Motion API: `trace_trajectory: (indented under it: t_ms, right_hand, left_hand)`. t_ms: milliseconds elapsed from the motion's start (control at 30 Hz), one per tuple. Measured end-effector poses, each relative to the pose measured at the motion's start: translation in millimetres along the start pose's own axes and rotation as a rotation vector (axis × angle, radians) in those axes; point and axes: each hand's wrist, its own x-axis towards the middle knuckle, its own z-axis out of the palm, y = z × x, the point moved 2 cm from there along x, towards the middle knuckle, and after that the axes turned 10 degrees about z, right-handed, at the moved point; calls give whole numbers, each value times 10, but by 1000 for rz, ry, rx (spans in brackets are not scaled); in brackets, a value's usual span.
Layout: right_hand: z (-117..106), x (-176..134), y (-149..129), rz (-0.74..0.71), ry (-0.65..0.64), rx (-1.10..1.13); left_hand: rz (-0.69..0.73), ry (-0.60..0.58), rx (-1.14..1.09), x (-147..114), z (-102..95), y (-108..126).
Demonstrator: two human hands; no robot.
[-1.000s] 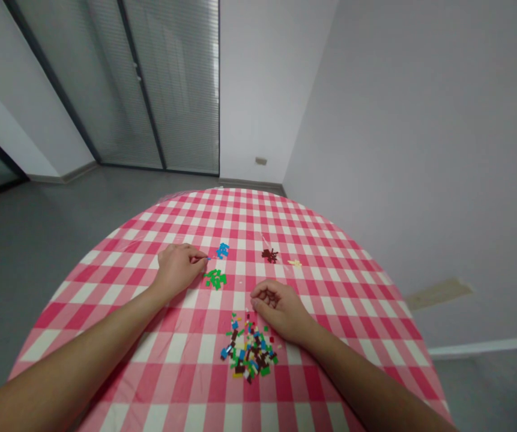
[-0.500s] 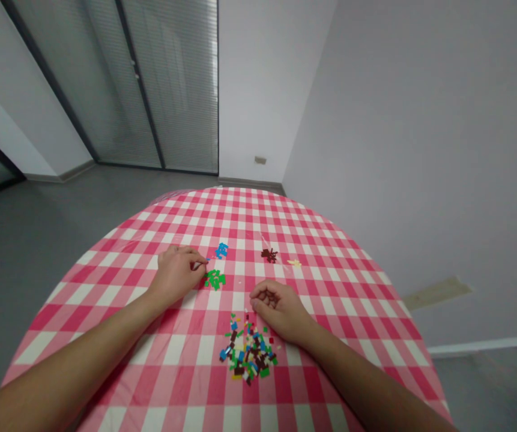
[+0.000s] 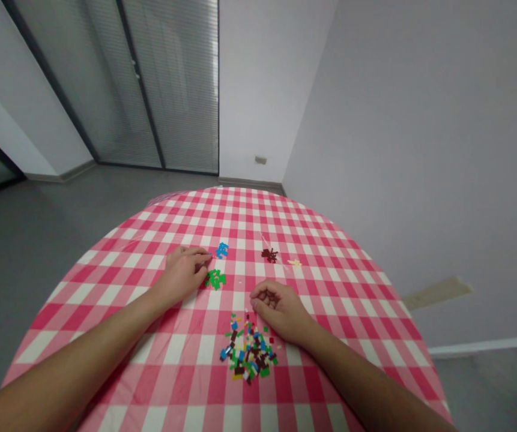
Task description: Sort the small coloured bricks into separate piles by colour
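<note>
My left hand [image 3: 187, 270] reaches over the left side of the table, its index finger stretched out and its thumb apart from it. The index fingertip touches a small blue piece beside the group of blue toy bricks [image 3: 222, 250]. Just below that fingertip lies a group of green toy bricks [image 3: 216, 279], close to the thumb. My right hand [image 3: 280, 306] rests on its side with curled fingers; whether anything is inside them is hidden. It lies at the upper right edge of a mixed pile of small toy bricks [image 3: 251, 354] in green, brown, blue, white, yellow and red.
A group of dark brown bricks [image 3: 269, 255] lies farther back, with a few cream bricks [image 3: 295, 263] to its right. Everything sits on a round table with a red and white checked tablecloth [image 3: 177, 384]. A wall [image 3: 420, 150] stands close on the right.
My left hand has moved slightly right toward the blue bricks. Its thumb and index finger, pinched on a small blue brick before, have come apart. My right hand stays in place.
</note>
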Motion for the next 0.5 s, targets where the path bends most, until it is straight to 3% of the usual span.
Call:
trace_trajectory:
  t_ms: [267,400,500]
  right_hand:
    - [-27,2,-26,9,-7,-53]
    - [-78,-1,-86,3,-132,-207]
    - [-65,-31,-162,-103,-182,-331]
  left_hand:
    - [27,-3,-57,7,-24,57]
    - [37,-20,-54,9,-27,75]
    - [38,-32,-55,6,-20,74]
